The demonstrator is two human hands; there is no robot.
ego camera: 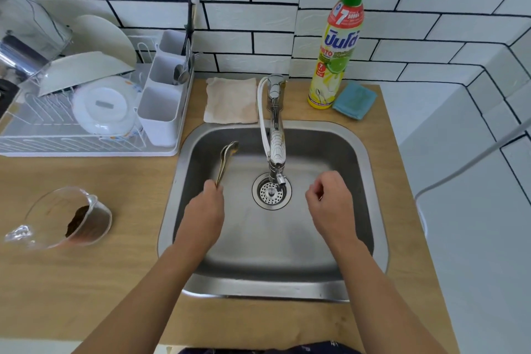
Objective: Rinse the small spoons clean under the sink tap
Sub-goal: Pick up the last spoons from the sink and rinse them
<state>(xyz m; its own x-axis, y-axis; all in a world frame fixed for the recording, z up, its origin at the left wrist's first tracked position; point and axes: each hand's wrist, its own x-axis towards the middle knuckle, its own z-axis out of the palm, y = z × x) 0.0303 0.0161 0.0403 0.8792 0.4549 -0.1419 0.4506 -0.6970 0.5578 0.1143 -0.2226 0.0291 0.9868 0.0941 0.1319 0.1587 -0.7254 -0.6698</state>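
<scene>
Over the sink (356, 152), the left hand (205, 210) pinches the small spoons (227, 159) by their handles, bowls pointing away toward the back wall, left of the tap (276, 149), while the nearer right hand (330, 201) hangs loosely curled, empty.

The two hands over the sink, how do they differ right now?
The left hand grips the spoons by their handles, bowls pointing away; the right hand holds nothing, fingers loosely curled. The left hand sits left of the tap, the right hand on its right. Both hover over the sink, with no water visibly running.
</scene>
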